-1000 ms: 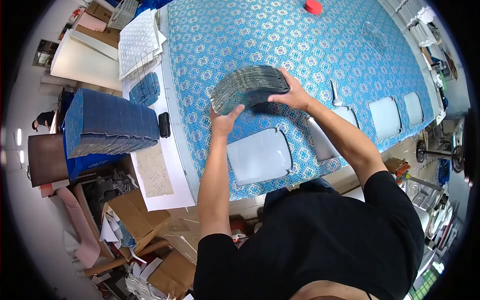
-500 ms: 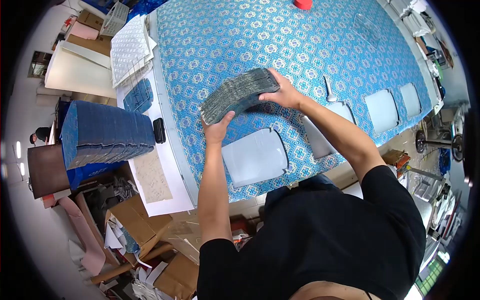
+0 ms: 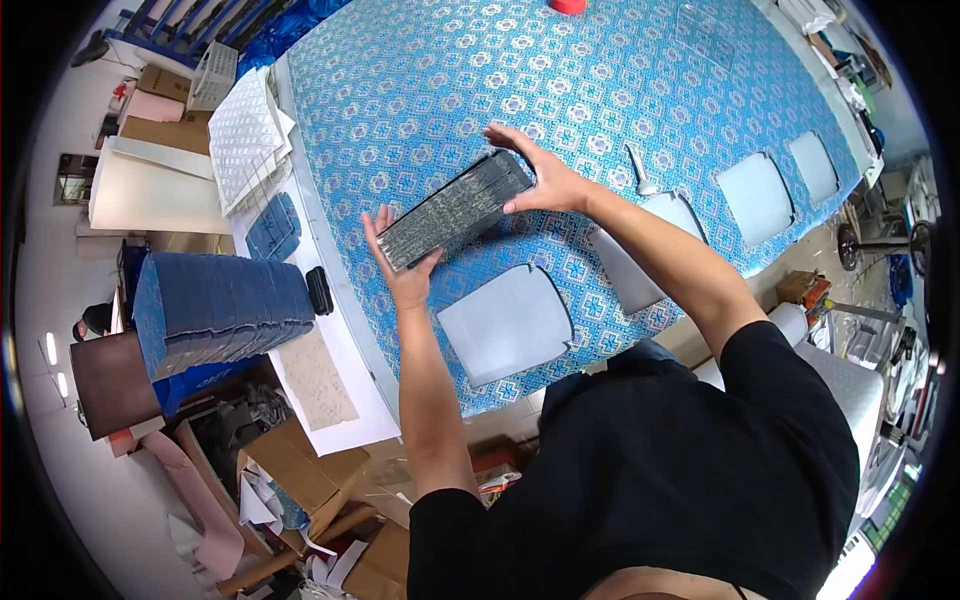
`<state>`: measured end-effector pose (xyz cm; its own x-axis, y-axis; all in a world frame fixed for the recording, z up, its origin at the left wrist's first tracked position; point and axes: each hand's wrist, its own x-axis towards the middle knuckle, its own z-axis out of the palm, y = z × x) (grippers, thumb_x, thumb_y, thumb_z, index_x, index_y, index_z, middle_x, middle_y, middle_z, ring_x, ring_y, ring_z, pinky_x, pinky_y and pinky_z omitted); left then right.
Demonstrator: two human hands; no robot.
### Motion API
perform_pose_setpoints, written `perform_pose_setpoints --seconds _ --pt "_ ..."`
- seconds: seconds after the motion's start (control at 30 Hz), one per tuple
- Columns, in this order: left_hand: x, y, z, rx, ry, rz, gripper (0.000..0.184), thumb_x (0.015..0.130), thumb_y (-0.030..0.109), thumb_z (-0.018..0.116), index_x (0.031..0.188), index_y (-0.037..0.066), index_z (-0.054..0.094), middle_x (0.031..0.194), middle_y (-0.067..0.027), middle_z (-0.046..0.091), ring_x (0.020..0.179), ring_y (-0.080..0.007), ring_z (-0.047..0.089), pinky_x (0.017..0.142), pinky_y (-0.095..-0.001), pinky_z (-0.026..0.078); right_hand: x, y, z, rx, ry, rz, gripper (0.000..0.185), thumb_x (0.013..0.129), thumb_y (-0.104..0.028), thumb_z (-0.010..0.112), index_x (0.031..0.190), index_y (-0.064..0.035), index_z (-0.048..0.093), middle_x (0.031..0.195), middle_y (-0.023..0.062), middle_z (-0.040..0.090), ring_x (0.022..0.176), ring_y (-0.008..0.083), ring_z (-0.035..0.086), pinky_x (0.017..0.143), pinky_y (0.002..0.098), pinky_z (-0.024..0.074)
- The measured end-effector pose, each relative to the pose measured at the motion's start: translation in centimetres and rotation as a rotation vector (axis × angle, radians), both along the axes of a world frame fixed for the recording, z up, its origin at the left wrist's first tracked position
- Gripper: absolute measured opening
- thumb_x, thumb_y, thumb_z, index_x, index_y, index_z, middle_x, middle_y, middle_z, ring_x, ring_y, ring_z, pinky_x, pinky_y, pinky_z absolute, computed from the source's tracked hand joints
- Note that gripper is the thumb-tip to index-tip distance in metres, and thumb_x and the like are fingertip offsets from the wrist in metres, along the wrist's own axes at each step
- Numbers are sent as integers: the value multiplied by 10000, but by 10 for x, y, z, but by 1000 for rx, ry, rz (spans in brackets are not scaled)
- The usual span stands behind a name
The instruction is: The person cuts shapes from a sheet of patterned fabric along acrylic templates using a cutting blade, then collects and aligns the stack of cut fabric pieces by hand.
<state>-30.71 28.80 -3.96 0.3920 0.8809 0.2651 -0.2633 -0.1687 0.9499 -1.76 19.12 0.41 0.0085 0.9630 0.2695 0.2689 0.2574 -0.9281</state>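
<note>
A thick stack of dark grey-black cut sheets, perhaps fabric, is tilted over the blue patterned cloth, its layered edges facing me. My left hand is at its lower left end, thumb below and fingers loosely spread along the side. Around the upper right end curves my right hand, with the thumb against the near corner and the fingers raised off the far side. Both hands hold the stack loosely between them. Just below it lies a pale grey panel with dark edging.
More pale panels lie along the near table edge, by a white-handled tool. A red round object sits at the far side. On the left are a tall stack of blue pieces, a black object and cardboard boxes.
The stack has gone from bent in an arch to straight, and its face has turned. My fingers have loosened and spread. The view has shifted slightly.
</note>
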Motion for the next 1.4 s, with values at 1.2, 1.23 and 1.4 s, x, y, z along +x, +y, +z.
perform_pose_setpoints --seconds 1.2,1.23,1.4 --pt "-5 4 -15 36 190 92 848 693 -18 921 1414 -7 476 1279 -114 619 1149 -222 622 1008 -375 525 -2 6 18 -153 295 -48 301 1007 -158 521 1249 -46 662 1053 43 672 916 132 618 844 316 526" --pt "-4 3 -15 44 178 100 863 681 -13 927 1417 1 476 1267 -109 619 1142 -218 624 1004 -372 530 1 11 15 -129 300 -28 305 1009 -168 517 1248 -46 662 1055 44 674 919 132 623 846 315 527" --pt "-2 -5 -3 -39 108 81 880 657 14 945 1407 21 484 1239 -95 619 1124 -209 628 984 -361 540 2 5 11 -66 229 -52 363 1059 -288 503 1275 -37 652 1096 44 676 976 128 616 889 330 514"
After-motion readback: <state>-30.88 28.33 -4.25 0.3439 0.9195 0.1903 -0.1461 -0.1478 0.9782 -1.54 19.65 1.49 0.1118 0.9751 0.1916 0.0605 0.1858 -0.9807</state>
